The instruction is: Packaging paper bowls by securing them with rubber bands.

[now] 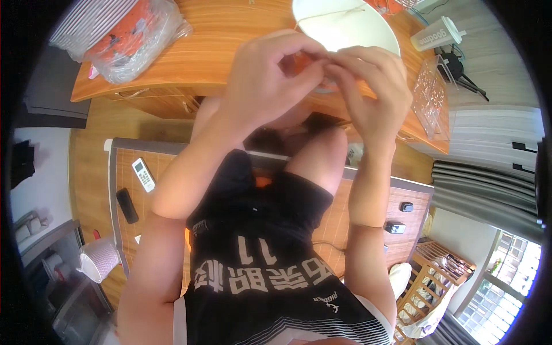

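Observation:
My left hand [270, 72] and my right hand [374, 83] meet fingertip to fingertip above the front edge of the wooden desk. Thumb and fingers are pinched together on both; whatever lies between them is too small and hidden to name. Just beyond the hands is a wide, round white bowl [376, 37], partly covered by my fingers. A thin tan strand [330, 15] runs across it, one end passing over the rim near my left hand.
The wooden desk [215, 43] carries a plastic-wrapped stack [123, 43] at left, a white cup [437, 35], a black device with antennas [454, 68] and a clear tray [428, 98] at right. On the seat beside me lie a white remote [144, 175] and a black phone [127, 206].

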Available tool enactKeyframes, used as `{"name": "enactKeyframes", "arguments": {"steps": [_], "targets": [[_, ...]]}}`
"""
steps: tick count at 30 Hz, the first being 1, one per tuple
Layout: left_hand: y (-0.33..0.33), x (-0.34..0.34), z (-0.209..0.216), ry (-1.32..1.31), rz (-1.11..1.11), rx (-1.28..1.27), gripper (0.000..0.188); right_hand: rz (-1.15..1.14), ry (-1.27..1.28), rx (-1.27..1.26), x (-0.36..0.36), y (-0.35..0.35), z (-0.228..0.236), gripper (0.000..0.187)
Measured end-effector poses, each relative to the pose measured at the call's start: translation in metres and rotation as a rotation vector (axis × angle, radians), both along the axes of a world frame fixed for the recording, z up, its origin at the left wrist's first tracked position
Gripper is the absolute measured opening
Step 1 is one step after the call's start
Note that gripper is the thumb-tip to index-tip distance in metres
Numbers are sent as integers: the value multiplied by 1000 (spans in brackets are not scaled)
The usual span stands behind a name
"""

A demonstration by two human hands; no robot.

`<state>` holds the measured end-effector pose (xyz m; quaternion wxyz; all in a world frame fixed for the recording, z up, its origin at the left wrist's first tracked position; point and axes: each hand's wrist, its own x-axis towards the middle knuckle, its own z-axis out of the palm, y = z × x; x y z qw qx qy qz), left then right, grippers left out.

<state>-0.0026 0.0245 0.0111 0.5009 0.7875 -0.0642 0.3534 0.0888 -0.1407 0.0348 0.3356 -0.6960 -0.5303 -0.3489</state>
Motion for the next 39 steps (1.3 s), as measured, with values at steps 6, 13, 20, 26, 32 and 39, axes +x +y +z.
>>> {"name": "enactKeyframes", "arguments": {"steps": [6,13,20,26,32,39], "targets": [[1,-1,0,47,-27,-6,9,-76,67,-56,-5,4,5,17],[1,5,-8,2,-53,-41,9,-117,151,13,-16,10,2,3],[4,5,-5,-113,-27,92,10,-110,146,-42,-18,12,10,6],[3,2,-10,-112,-13,71,13,-64,251,13,-12,9,6,13],[4,1,-12,-137,31,90,13,31,84,-41,-5,2,4,22],[4,3,-13,-158,31,78,15,-114,-11,-21,-17,9,5,25]]}}
